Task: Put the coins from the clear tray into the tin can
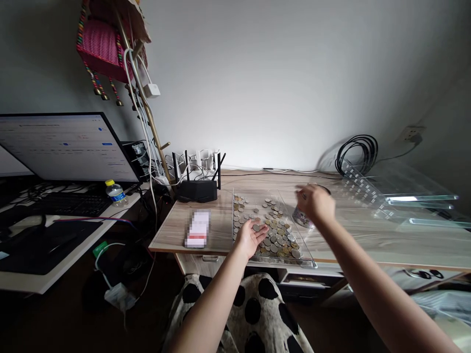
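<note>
My left hand (250,239) is turned palm up over a clear acrylic tray (309,262), its fingers stretched out and apart. A coin (256,228) shows between the fingers; whether it rests on them or lies behind cannot be told. Many loose silver and gold-coloured coins (274,240) are spread across the tray, thickest near its front right. To the right, my right hand (319,202) is raised over a patterned round container (302,218), partly covering it. The right fingers are closed together and slightly blurred; what they hold, if anything, is hidden.
A black router (197,190) and a phone-like object (197,229), blurred out, are left of the tray. Clear acrylic pieces (419,198) and a black cable coil (356,153) lie right. On the left desk stand a monitor (69,149) and a yellow-capped bottle (116,193).
</note>
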Tool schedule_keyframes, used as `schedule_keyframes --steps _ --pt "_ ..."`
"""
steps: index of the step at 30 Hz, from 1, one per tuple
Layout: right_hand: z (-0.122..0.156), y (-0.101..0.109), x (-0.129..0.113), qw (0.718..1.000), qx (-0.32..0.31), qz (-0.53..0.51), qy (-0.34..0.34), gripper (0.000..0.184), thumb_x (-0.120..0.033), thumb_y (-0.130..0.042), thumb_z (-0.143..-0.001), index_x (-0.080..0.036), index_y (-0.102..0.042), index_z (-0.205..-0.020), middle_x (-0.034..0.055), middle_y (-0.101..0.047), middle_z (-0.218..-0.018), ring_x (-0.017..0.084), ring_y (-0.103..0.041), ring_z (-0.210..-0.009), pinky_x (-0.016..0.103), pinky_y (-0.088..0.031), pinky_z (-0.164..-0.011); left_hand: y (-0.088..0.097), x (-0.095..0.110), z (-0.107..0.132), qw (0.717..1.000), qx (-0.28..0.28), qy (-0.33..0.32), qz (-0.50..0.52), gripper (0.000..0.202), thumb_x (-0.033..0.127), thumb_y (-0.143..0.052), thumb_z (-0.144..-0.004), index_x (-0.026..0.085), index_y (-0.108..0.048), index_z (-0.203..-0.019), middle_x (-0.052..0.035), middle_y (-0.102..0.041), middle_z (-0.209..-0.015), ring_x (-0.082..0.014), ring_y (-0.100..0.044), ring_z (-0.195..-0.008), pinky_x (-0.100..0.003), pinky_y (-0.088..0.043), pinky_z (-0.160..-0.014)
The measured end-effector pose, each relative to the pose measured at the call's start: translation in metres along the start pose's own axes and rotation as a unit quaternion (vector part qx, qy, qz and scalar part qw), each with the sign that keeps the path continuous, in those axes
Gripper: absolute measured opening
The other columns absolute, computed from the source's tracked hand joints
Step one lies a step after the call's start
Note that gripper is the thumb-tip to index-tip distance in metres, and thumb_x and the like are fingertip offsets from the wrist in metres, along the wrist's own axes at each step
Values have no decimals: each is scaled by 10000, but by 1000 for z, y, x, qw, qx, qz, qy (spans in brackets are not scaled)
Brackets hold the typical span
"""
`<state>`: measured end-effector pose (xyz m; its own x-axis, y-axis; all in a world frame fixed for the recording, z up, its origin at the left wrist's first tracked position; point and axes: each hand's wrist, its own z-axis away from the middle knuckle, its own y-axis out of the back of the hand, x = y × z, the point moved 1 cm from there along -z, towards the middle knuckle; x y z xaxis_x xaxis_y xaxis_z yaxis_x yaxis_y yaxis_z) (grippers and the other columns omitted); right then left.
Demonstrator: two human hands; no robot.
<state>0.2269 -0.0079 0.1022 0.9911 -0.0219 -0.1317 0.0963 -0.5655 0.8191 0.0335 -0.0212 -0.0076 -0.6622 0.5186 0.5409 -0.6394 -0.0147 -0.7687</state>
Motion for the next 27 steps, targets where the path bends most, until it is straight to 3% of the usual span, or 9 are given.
schedule_keyframes --steps 4,7,10,13,15,17,22,25,27 --pt "58 -26 -64 951 -189 -99 224 281 -351 -393 -813 -278 -611 -974 28 -613 -934 139 -558 -736 225 -415 -599 -3 -1 1 1000 -18 3 6 307 398 -355 -819 137 -517 -803 -66 -584 -738 -134 -585 -684 -229 -417 -643" --pt "72 -34 -83 934 -222 -82 268 243 -335 -415 -806 -254 -640 -850 36 -622 -874 153 -563 -740 229 -401 -605 -5 -1 3 999 -36 5 7 346 452 -340 -820 151 -498 -759 -16 -533 -608 -103 -530 -543 -211 -393 -572" --pt "50 -25 -63 955 -202 -71 203 272 -314 -379 -820 -252 -643 -830 36 -632 -860 153 -564 -708 238 -396 -589 -7 0 6 999 -35 13 -25 375 502 -344 -802 171 -499 -885 -35 -579 -677 -131 -562 -623 -242 -396 -636" --pt "5 -6 -13 993 -97 -58 22 288 -334 -391 -799 -249 -622 -950 51 -638 -883 180 -561 -726 267 -399 -587 -6 1 7 998 -18 -6 -61 380 463 -341 -810 167 -494 -992 -89 -615 -882 -168 -583 -813 -283 -380 -753" --pt "-24 3 24 996 -25 -18 -88 328 -348 -437 -760 -209 -596 -1010 82 -634 -854 213 -548 -743 304 -390 -606 -6 2 7 997 -10 -19 -78 365 420 -336 -816 150 -513 -985 -105 -608 -949 -171 -574 -866 -293 -361 -802" --pt "-44 7 52 989 -47 3 -138 290 -318 -510 -695 -164 -629 -910 122 -621 -831 236 -534 -753 327 -380 -611 -6 2 8 996 -4 -23 -91 358 400 -334 -815 141 -531 -963 -110 -601 -979 -170 -567 -884 -299 -349 -830" --pt "-57 5 68 984 -98 8 -151 196 -296 -562 -639 -167 -658 -751 144 -609 -778 249 -524 -740 345 -382 -600 -7 2 10 992 7 -46 -121 274 306 -396 -785 132 -544 -937 -108 -596 -978 -170 -564 -871 -321 -355 -845" --pt "-41 4 53 989 -60 9 -133 317 -354 -465 -726 -164 -639 -911 165 -598 -904 270 -508 -863 375 -383 -679 -7 -2 11 982 25 -86 -167 228 240 -404 -770 140 -553 -910 -100 -598 -940 -182 -559 -871 -354 -360 -854" --pt "-19 -4 35 996 -61 -22 -61 361 -357 -379 -783 -182 -601 -1008 133 -581 -1000 239 -504 -915 351 -387 -736 -8 -3 10 964 28 -139 -227 184 197 -437 -748 158 -572 -865 -92 -594 -944 -196 -536 -924 -362 -342 -891"
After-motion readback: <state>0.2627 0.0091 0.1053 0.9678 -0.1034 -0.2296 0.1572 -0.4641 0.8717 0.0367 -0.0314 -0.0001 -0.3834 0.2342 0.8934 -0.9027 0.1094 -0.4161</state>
